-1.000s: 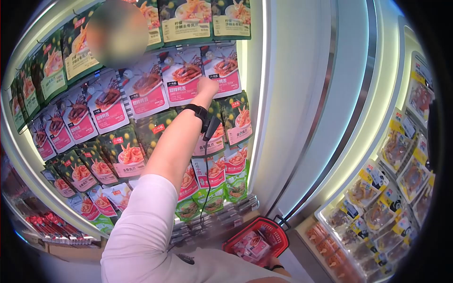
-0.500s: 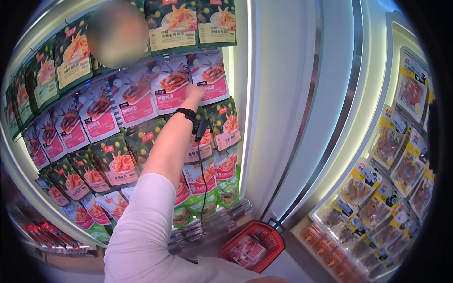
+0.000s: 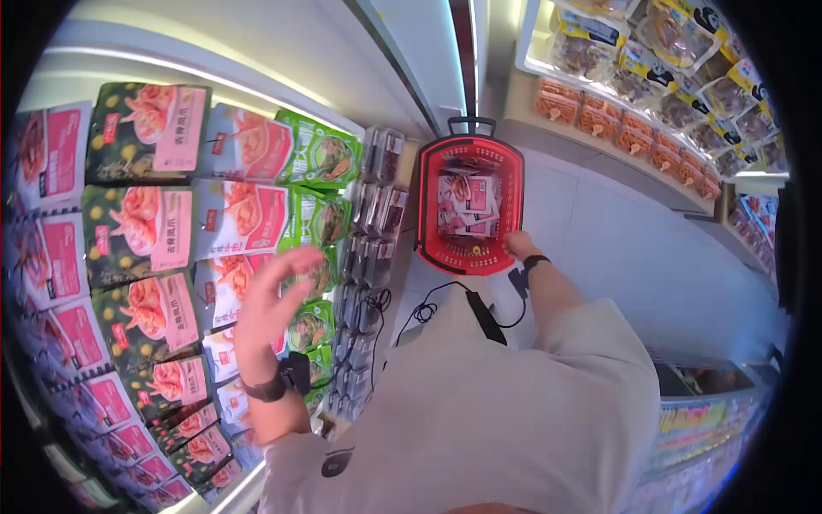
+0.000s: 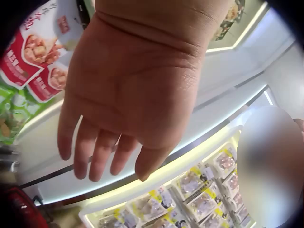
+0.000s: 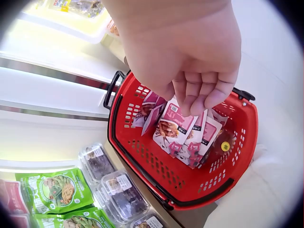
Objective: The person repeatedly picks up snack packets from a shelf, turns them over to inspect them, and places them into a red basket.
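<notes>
My left hand [image 3: 270,308] hovers empty in front of the rack in the head view, fingers apart and loosely bent. Behind it hang green snack pouches [image 3: 321,223] and white-and-pink pouches [image 3: 244,218]. The left wrist view shows the bare palm [image 4: 133,90]. My right hand [image 3: 519,246] is at the side of a red shopping basket [image 3: 512,201]. In the right wrist view its curled fingers [image 5: 192,90] hold the basket at the rim, and the gripped part is hidden under the palm. Inside lie several pink-and-white duck tongue pouches [image 5: 175,128].
Dark green pouches [image 3: 150,218] and pink pouches [image 3: 51,257] fill the rack at left. Clear plastic boxes [image 3: 377,206] line its lower edge. Beyond the basket are trays of vacuum packs [image 3: 676,34] and orange packs [image 3: 599,116]. A black cable [image 3: 419,313] hangs by my body.
My left hand has left the pink duck tongue pouch on the rack and come down and back, empty. The head view has swung down towards the basket, and my right hand now shows fully beside it.
</notes>
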The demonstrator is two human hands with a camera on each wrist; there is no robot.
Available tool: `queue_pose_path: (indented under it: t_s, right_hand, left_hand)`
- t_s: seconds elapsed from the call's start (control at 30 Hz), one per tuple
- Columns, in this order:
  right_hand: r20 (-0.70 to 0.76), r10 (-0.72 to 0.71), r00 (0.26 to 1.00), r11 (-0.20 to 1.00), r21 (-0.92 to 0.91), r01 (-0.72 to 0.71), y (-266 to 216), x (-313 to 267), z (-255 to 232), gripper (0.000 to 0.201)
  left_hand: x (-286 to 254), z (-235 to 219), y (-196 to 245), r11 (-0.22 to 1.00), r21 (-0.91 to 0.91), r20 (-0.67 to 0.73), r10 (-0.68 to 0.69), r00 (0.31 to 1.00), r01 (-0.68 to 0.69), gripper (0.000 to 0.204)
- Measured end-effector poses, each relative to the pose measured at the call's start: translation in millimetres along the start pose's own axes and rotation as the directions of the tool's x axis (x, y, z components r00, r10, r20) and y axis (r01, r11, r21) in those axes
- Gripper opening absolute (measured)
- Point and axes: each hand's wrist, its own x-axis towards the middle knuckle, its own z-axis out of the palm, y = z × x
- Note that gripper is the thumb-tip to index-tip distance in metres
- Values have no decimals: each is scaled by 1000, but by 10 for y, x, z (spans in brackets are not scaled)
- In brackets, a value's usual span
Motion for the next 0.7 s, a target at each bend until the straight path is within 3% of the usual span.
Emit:
queue_pose_path:
  t_s: [0.03,0.07,0.1,0.13,0.17,0.23,0.27,0.3,0.33,0.37,0.4,0.43,0.47,0.53,0.63,0.7]
  right_hand:
    - [-2,6,1000,1000,4,-6,69,197,86,13]
    - [3,23,1000,1000,14,-23,49,273,201,13]
    - [11,44,999,999,22,-44,80,356,272,13]
    - [3,80,997,996,27,-80,304,683,313,13]
    - [68,-233,970,925,-294,243,681,1237,372,14]
    - [221,-468,856,665,-550,506,855,1849,398,15]
    - [167,-462,871,548,-719,429,784,1984,438,18]
    - [128,-461,878,402,-852,335,775,2163,492,21]
    - [90,-484,870,624,-661,415,896,2541,505,25]
    - [16,-361,932,856,-390,339,832,2691,547,30]
    - [-58,-230,971,972,-62,227,751,2823,591,36]
    - [-60,62,996,953,301,-41,219,2605,673,42]
    - [-90,106,990,933,354,-68,-149,2499,767,45]
    - [-105,125,987,897,436,-67,-558,2620,908,49]
    - [-41,138,990,861,498,-100,-771,3063,1104,50]
    - [15,156,988,834,534,-139,-865,3383,1246,50]
  left_hand:
    - [43,285,-290,989,-17,182,-144,973,150,36]
    - [44,524,-658,955,22,266,-292,919,297,37]
    - [-3,763,-979,859,-158,316,-423,849,486,36]
    - [-37,948,-1236,768,-296,338,-471,815,568,33]
    - [-62,1093,-1412,759,-290,365,-476,800,583,33]
    - [-108,1364,-1780,495,-509,317,-654,687,705,31]
    - [-141,1508,-1981,476,-506,332,-661,672,719,31]
    - [-210,1646,-2163,423,-487,323,-726,607,764,29]
    - [-277,1775,-2323,364,-469,309,-785,536,805,27]
    - [-335,1882,-2455,337,-466,318,-799,511,818,27]
    - [-396,1977,-2559,297,-449,345,-812,470,843,28]
    - [-457,2063,-2637,259,-434,371,-822,433,863,28]
    - [-504,2135,-2700,221,-408,393,-833,388,886,28]
    - [-709,2276,-2861,243,-377,390,-834,391,894,28]
    - [-852,2392,-2901,298,-347,344,-842,417,889,28]
    - [-963,2435,-2960,261,-293,330,-876,353,920,28]
